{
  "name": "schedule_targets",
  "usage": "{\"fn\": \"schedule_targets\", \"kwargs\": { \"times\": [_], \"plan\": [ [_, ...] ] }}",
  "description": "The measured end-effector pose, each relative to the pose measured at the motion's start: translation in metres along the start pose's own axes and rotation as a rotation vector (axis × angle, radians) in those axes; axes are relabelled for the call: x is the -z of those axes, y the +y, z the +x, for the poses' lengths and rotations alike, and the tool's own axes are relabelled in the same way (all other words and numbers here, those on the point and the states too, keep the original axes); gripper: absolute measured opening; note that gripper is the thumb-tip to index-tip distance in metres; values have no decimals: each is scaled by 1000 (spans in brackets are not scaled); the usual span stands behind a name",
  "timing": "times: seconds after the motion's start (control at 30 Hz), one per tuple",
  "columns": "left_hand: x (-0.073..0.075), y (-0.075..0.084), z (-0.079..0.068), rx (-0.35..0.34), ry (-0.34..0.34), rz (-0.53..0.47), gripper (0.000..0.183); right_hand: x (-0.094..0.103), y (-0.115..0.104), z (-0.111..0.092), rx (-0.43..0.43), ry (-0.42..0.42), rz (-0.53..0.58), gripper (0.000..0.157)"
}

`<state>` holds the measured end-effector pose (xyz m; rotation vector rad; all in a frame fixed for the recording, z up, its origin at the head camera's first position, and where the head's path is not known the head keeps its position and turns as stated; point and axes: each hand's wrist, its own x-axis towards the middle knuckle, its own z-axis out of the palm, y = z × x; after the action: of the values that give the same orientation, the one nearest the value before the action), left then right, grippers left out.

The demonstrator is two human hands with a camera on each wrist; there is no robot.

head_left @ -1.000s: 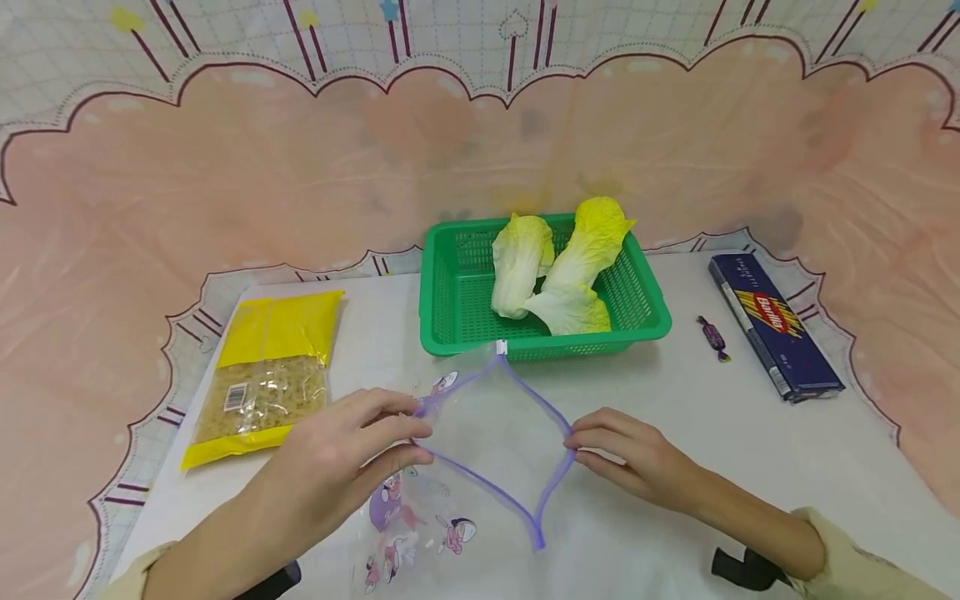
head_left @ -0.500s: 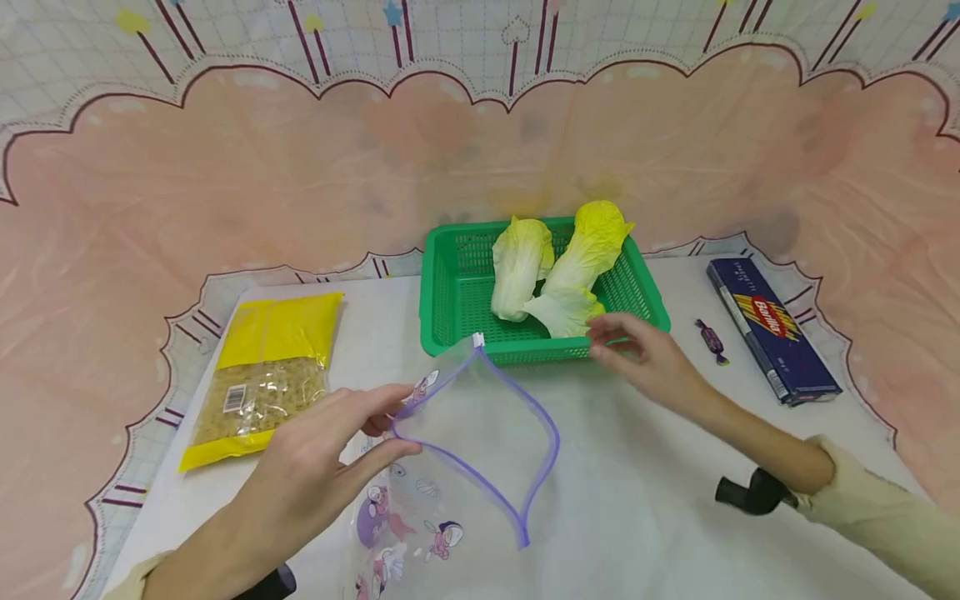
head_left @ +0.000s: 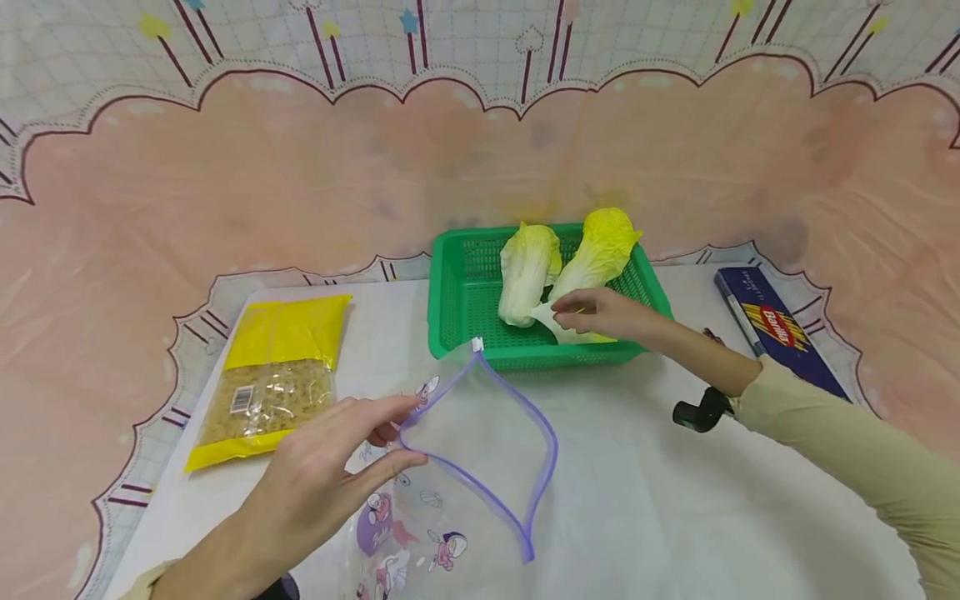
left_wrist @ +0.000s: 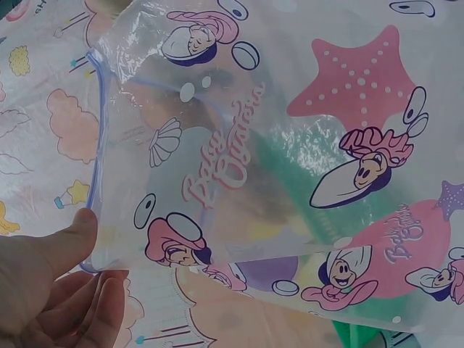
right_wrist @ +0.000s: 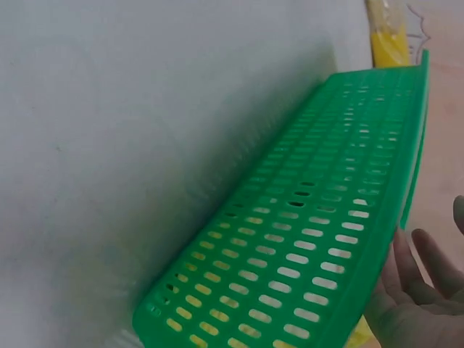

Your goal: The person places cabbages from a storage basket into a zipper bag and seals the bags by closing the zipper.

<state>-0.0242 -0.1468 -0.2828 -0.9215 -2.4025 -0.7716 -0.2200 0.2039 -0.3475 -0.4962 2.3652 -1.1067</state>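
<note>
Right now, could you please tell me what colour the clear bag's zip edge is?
Purple; the zip edge shows best in the head view.

Head view forward and down, bag shared with close left wrist, basket with close right

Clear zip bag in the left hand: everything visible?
The zip bag looks like clear plastic, printed with cartoon characters, shells and a pink starfish. Its purple-edged mouth gapes in a diamond, white slider at the far corner. The left hand pinches the mouth's left side. The bag is before the green basket; whether they touch is unclear.
</note>
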Motion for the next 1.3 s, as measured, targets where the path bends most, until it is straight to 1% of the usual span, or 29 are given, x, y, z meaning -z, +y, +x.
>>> {"fn": "schedule_targets", "kwargs": {
  "times": [0.1, 0.2, 0.3, 0.43, 0.53, 0.73, 0.87, 0.97, 1.03, 1.17, 1.3],
  "plan": [
    [0, 0, 0, 7, -3, 1, 50, -5, 0, 6, -16, -62, -15, 48],
    [0, -1, 0, 13, -6, 3, 50, -9, -1, 11, -21, -126, -62, 50],
    [0, -1, 0, 33, -23, 0, 51, -13, 0, 15, -25, -151, -114, 53],
    [-1, 0, 0, 55, -44, -3, 50, -17, 0, 21, -27, -150, -144, 53],
    [-1, 0, 0, 60, -47, -1, 50, -18, 1, 24, -5, -152, -147, 52],
    [-1, 0, 0, 52, -38, -4, 50, -17, 1, 28, 61, -151, -156, 55],
    [-1, 0, 0, 62, -48, -6, 45, -19, 1, 29, 118, -131, -219, 60],
    [-2, 1, 0, 78, -62, -5, 55, -20, 1, 30, 138, -123, -263, 56],
    [-2, 2, 0, 87, -70, -6, 57, -21, 0, 31, 138, -123, -276, 52],
    [-3, 2, 0, 86, -70, -15, 46, -22, -1, 32, 143, -111, -313, 49],
    [-4, 2, -1, 74, -66, -22, 48, -21, -4, 31, 159, -103, -346, 48]
  ]
}}
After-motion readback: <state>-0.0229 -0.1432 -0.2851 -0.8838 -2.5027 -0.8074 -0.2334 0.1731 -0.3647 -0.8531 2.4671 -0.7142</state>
